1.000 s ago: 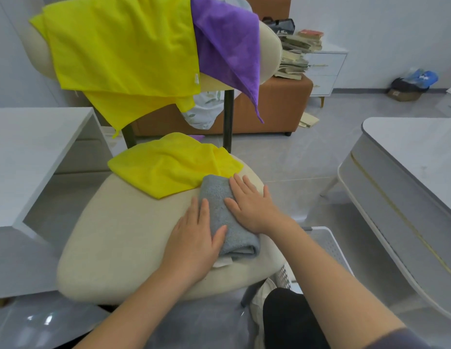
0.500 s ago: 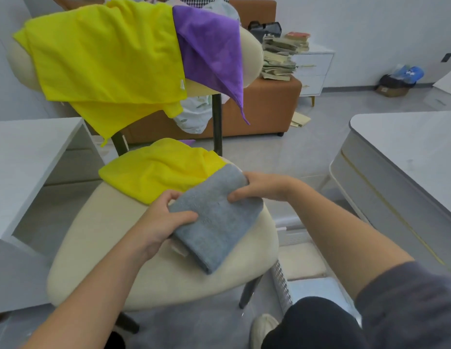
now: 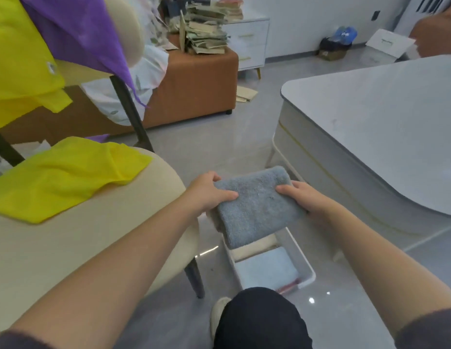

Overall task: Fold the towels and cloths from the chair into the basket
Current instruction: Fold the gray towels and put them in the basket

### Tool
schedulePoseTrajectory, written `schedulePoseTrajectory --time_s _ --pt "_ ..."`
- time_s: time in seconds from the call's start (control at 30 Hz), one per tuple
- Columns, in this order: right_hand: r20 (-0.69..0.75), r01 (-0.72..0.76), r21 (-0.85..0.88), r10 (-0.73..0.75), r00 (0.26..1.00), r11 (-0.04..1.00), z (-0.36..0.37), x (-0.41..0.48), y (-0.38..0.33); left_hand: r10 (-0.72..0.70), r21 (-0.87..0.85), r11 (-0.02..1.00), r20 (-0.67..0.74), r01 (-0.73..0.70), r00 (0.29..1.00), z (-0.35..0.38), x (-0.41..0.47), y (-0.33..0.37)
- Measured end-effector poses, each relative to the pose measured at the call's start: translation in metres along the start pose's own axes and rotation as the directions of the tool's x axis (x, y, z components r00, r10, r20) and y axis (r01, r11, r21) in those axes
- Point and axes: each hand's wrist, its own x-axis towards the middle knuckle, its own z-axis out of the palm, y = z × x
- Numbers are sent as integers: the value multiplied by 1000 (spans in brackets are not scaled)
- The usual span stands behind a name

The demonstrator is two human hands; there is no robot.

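A folded grey towel [image 3: 254, 207] hangs in the air right of the chair, above the white basket [image 3: 306, 265] on the floor. My left hand [image 3: 207, 192] grips its left edge and my right hand [image 3: 302, 197] grips its right edge. The basket holds a folded light-blue towel [image 3: 267, 270], with a beige cloth [image 3: 254, 246] behind it. A yellow cloth [image 3: 66, 177] lies on the cream chair seat [image 3: 68, 248]. Another yellow cloth [image 3: 15, 64] and a purple cloth [image 3: 78, 34] hang over the chair back.
A grey-white table [image 3: 370, 137] stands close on the right of the basket. An orange sofa [image 3: 194, 79] with stacked papers sits behind the chair. My knee [image 3: 257, 318] and shoe are just in front of the basket. The grey floor lies between chair and table.
Both hands lifted the folded grey towel off the chair seat and carried it right, over the basket. The view swung right and down with them.
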Motion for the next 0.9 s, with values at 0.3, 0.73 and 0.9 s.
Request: schedulePoseTrajectory --time_s 0.3,0.73,0.9 --pt "-129 -143 -397 99 987 907 -29 47 102 -113 586 810 196 -24 974 111 63 -39" --pt "-414 -328 -550 90 906 768 29 148 187 -190 875 483 133 -26 973 196 154 -121" --pt "-428 -321 -714 -25 903 622 43 177 197 -124 929 360 140 -87 982 214 169 -148"
